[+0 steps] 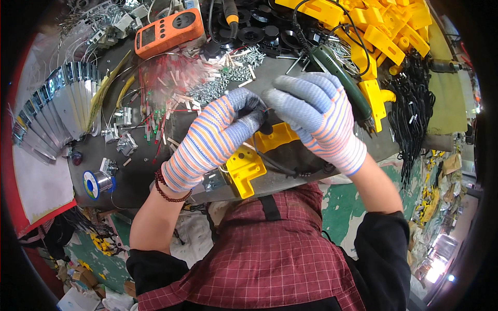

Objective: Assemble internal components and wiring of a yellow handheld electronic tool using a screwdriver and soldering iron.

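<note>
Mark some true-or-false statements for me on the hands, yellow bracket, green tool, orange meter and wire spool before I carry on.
1. Both hands are bare. False: the left hand and right hand wear striped gloves.
2. A yellow bracket lies between the hands and the apron. True.
3. The right hand grips the green tool. False: the green tool lies beyond that hand.
4. The orange meter has a dial. True.
5. The wire spool sits left of the left hand. True.
</note>
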Tool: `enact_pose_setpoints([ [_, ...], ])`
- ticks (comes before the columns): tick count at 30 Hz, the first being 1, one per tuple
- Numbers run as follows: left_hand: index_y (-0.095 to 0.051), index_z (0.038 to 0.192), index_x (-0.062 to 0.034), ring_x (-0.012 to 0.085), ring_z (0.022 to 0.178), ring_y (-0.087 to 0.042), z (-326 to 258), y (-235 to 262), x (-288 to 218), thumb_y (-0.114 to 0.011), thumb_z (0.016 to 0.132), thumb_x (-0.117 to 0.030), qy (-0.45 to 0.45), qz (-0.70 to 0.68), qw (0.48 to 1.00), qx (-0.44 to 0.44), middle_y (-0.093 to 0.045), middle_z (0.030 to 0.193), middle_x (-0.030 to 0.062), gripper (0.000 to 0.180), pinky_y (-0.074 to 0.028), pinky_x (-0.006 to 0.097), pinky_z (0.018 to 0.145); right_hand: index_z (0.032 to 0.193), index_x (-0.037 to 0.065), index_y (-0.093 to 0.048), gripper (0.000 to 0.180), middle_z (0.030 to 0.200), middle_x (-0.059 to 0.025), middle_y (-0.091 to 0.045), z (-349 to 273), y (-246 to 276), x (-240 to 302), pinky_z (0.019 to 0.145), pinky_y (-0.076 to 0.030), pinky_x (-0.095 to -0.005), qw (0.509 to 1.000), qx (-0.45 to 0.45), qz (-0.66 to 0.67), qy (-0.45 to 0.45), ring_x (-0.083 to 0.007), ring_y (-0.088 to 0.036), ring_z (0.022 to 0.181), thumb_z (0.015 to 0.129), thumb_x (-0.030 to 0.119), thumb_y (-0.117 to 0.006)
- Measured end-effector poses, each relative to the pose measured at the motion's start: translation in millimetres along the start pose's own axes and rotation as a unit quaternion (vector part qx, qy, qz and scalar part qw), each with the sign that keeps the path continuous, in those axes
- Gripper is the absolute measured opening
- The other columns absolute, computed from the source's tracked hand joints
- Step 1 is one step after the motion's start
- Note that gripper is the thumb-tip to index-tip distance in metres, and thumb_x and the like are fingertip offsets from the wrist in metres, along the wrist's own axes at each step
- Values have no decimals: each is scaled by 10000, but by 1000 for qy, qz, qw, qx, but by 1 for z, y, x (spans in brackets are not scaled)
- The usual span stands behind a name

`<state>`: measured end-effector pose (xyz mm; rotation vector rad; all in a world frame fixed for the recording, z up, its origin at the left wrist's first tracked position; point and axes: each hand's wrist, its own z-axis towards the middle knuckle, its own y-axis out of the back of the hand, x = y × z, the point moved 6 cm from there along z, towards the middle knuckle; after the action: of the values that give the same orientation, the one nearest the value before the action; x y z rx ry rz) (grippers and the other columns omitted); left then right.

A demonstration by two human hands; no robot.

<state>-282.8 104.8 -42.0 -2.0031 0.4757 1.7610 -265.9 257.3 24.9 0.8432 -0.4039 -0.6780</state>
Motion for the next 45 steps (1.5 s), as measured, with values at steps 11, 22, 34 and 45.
enact_pose_setpoints([
  [11, -645, 858, -59, 322, 776, -634, -15, -10, -25, -665, 809, -117, -107, 358, 920, -118, -660, 802, 98, 79, -495, 405, 853, 863, 99, -623, 169, 774, -138, -618, -1, -28, -3, 658, -508, -424, 952, 248, 141, -108, -349, -619, 717, 731, 204, -642],
  [22, -646, 878, -62, 325, 795, -648, -15, -4, -11, -678, 807, -151, -103, 260, 950, -135, -676, 814, 143, 119, -502, 398, 786, 964, 59, -627, 209, 776, -86, -603, -1, -5, -9, 621, -497, -348, 944, 189, 201, -182, -226, -616, 680, 820, 201, -675],
  [34, -638, 840, -125, 283, 831, -632, -33, -32, -44, -694, 745, -173, -326, 598, 707, -190, -640, 778, 69, 120, -428, 478, 867, 913, 19, -565, 102, 763, -181, -596, -5, -23, 12, 591, -472, -446, 950, 148, 269, -59, -406, -609, 710, 846, 93, -586],
  [45, -651, 902, -55, 328, 812, -645, -20, -8, -13, -668, 803, -159, -98, 281, 945, -139, -669, 804, 124, 145, -483, 425, 804, 950, 93, -617, 191, 820, -123, -623, -9, -11, 12, 618, -502, -419, 991, 132, 1, 29, -334, -616, 736, 770, 157, -627],
])
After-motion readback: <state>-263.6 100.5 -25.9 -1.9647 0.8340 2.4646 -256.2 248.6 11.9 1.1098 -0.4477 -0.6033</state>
